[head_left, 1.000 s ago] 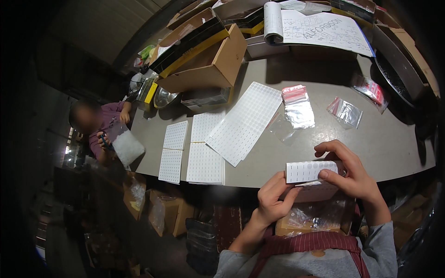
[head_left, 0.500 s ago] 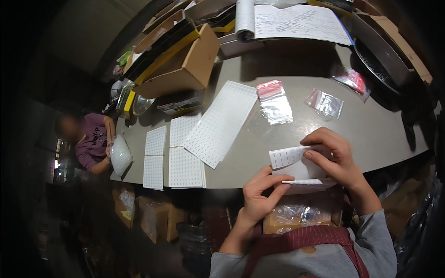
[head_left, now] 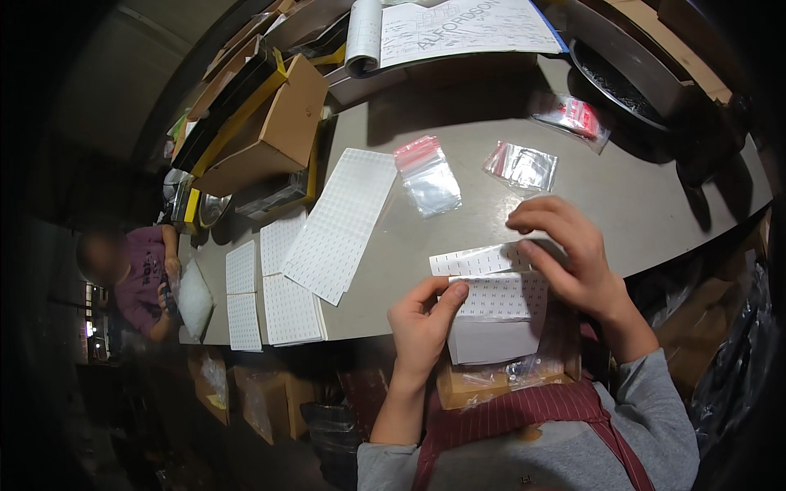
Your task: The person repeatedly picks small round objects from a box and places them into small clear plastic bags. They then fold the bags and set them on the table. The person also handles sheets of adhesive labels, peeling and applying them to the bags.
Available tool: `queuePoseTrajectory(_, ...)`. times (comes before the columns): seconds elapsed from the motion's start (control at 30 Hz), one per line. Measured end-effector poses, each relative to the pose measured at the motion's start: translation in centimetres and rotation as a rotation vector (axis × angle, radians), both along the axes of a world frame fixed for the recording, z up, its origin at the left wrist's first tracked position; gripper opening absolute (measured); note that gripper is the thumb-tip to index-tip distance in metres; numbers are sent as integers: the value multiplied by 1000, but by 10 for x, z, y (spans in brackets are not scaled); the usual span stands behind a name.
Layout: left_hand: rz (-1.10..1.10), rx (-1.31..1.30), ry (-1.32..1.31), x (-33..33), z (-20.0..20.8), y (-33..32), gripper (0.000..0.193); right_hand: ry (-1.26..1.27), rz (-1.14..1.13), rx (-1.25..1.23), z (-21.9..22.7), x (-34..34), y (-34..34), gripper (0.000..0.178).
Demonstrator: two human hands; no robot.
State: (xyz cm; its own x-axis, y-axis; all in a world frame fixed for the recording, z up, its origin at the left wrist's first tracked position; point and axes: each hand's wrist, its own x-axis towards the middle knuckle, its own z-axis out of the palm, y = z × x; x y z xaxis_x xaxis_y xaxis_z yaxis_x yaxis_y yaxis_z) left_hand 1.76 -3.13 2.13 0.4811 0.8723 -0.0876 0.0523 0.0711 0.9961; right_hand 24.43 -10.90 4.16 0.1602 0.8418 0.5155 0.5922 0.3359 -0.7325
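My left hand (head_left: 424, 326) pinches the left edge of a folded white label sheet (head_left: 501, 299) between thumb and fingers. Rows of small dark marks cover the sheet's upper part, and a plain white flap (head_left: 495, 342) hangs below. A separate-looking printed strip (head_left: 475, 261) lies just above the fold; whether it joins the sheet is unclear. Over the strip's right end is my right hand (head_left: 573, 258), thumb and fingers apart, the thumb close to the paper. Left of my hands, a long printed label sheet (head_left: 344, 221) partly covers a banded stack of label sheets (head_left: 291, 307).
Another banded stack (head_left: 243, 295) lies further left. Red-topped clear zip bags (head_left: 430, 180) and more bags (head_left: 521, 166) rest beyond my hands. A cardboard box (head_left: 446, 385) sits below the table edge. At far left, a person (head_left: 139, 270) is beside a filled clear bag (head_left: 196, 301).
The sheet has turned so its printed face shows, with the white flap hanging down. My right hand has opened away from the paper. The view has shifted, moving table items left.
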Motion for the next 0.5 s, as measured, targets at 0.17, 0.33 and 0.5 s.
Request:
queuePoseTrajectory(0.17, -16, 45, -21, 7, 0, 1, 13, -182, 99, -29, -5, -13, -12, 29)
queuePoseTrajectory(0.33, -29, 182, -33, 4, -3, -3, 11, -187, 163, -95, -18, -11, -12, 26)
queuePoseTrajectory(0.5, -55, 265, -3, 2, -9, -1, 10, -33, 140, -142, -13, 0, -9, 22)
